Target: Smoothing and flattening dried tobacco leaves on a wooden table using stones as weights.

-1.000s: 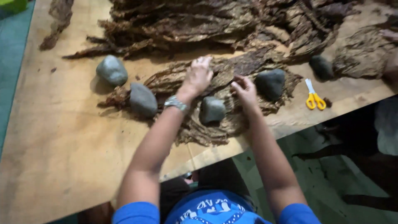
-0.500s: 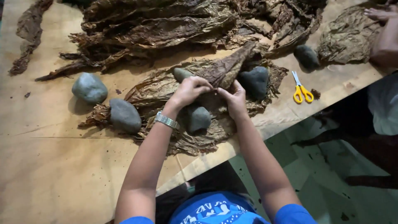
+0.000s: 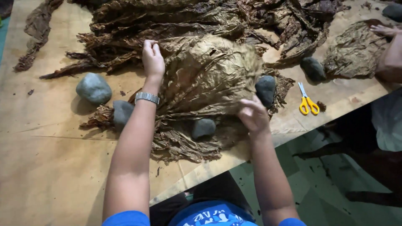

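Nearest the camera, the right hand [image 3: 252, 115] pinches the lower right edge of a big, dry, brown leaf [image 3: 209, 73], fingers closed on the rim, though motion blur hides the exact grip. The left hand [image 3: 153, 58] pinches the leaf's upper left edge, fingers curled over it, a metal watch [image 3: 147, 98] on the wrist. Between the two hands the leaf is held spread and lifted a little above a flat stack of similar leaves [image 3: 184, 140] on the wooden surface [image 3: 50, 167]. It looks very light, thin and limp, deeply wrinkled, and likely brittle: it would probably tear or crumble if tugged hard or pinched at a thin spot, so holding it by opposite edges with gentle, even tension, as here, seems the safe way, or near the thicker midrib. The stack is weighted by smooth grey stones: one [image 3: 203, 127] just under the leaf's lower edge, one [image 3: 122, 113] beside the left forearm, one [image 3: 265, 89] near the right hand, half hidden by the leaf. Another stone [image 3: 93, 88] sits apart to the left. Yellow scissors [image 3: 308, 104] lie near the surface's edge to the right. Farther back a heap of twisted dark leaves [image 3: 201, 21] covers the surface, and at far right another person's hand [image 3: 385, 30] rests on a separate flattened leaf [image 3: 354, 50].
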